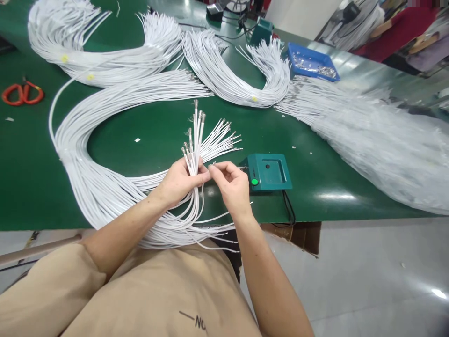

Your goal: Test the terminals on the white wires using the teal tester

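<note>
My left hand [183, 181] is closed around a small bunch of white cables [196, 157]. Their bare, frayed metal ends point up and away from me. Close beside it, my right hand [231, 181] pinches thumb to forefinger right at my left thumb; whatever lies in that pinch is too small and covered to make out. Just right of my right hand sits a small green machine [269, 172] with a green button and a thin metal shaft toward my fingers. More white cables of the large curved bundle [105, 196] loop under my left forearm and hang toward my lap.
Further white cable bundles [115, 65] [238, 89] lie across the back of the green table [140, 119]. Red-handled scissors [24, 93] are at left. A blue tray [312, 63] holds small metal parts. At right lies a plastic-covered cable bundle [379, 135]. Other people work beyond.
</note>
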`<state>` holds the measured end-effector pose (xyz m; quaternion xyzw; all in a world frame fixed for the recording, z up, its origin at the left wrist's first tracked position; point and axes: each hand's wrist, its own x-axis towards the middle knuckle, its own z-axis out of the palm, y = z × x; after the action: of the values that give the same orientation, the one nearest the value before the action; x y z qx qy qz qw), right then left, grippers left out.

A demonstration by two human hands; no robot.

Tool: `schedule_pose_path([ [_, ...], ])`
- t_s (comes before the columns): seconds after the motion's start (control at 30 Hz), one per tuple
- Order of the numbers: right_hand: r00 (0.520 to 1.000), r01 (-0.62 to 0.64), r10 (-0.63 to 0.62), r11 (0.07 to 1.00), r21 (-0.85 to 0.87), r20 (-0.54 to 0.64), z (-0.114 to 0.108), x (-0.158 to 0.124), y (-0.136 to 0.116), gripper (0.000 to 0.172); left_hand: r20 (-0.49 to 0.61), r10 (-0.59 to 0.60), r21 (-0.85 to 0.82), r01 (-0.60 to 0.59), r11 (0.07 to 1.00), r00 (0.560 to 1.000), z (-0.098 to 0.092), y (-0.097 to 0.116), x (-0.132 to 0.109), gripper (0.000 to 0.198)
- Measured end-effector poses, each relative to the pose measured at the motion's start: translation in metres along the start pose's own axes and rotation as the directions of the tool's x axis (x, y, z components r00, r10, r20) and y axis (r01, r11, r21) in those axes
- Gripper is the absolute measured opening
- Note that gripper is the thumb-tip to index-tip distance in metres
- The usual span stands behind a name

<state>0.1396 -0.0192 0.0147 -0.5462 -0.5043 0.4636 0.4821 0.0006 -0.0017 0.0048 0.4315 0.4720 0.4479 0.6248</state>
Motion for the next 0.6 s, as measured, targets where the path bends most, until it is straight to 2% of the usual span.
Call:
schedule_pose_path([
  [0.07, 1.000, 0.022, -0.021, 0.999, -0.043, 0.018, -0.001, 0.002, 0.002, 0.015, 0.049, -0.022, -0.053, 0.025, 0.998, 0.999, 0.000, 0.002, 0.000, 0.029],
  [0.17, 0.980, 0.196, -0.195, 0.943, -0.268, 0.029, -0.003, 0.003, 0.006, 0.017, 0.165, -0.117, -0.202, 0.149, 0.968, 0.979, -0.002, 0.006, 0.000, 0.041],
  [0.23, 0.928, 0.353, -0.364, 0.802, -0.483, 0.074, -0.005, 0.003, 0.011, 0.020, 0.237, -0.222, -0.302, 0.289, 0.908, 0.946, -0.003, 0.010, 0.002, 0.041],
  [0.3, 0.861, 0.467, -0.475, 0.597, -0.653, 0.182, -0.006, 0.003, 0.017, 0.023, 0.298, -0.326, -0.381, 0.425, 0.821, 0.897, -0.005, 0.013, 0.005, 0.034],
  [0.37, 0.811, 0.539, -0.499, 0.429, -0.725, 0.307, -0.009, 0.003, 0.022, 0.024, 0.351, -0.397, -0.438, 0.523, 0.731, 0.848, -0.007, 0.014, 0.008, 0.028],
  [0.4, 0.793, 0.567, -0.492, 0.384, -0.728, 0.358, -0.010, 0.004, 0.023, 0.024, 0.368, -0.418, -0.459, 0.553, 0.696, 0.831, -0.008, 0.014, 0.009, 0.026],
  [0.47, 0.783, 0.599, -0.467, 0.386, -0.702, 0.411, -0.014, 0.006, 0.021, 0.025, 0.364, -0.428, -0.471, 0.559, 0.682, 0.828, -0.009, 0.012, 0.010, 0.024],
  [0.5, 0.795, 0.591, -0.453, 0.433, -0.681, 0.402, -0.016, 0.007, 0.018, 0.025, 0.343, -0.416, -0.465, 0.537, 0.703, 0.842, -0.009, 0.011, 0.011, 0.025],
  [0.53, 0.822, 0.561, -0.438, 0.509, -0.653, 0.365, -0.018, 0.009, 0.013, 0.024, 0.318, -0.398, -0.452, 0.507, 0.734, 0.861, -0.009, 0.009, 0.010, 0.028],
  [0.6, 0.904, 0.426, -0.363, 0.719, -0.550, 0.225, -0.023, 0.013, 0.003, 0.023, 0.277, -0.348, -0.414, 0.439, 0.798, 0.895, -0.008, 0.006, 0.010, 0.035],
])
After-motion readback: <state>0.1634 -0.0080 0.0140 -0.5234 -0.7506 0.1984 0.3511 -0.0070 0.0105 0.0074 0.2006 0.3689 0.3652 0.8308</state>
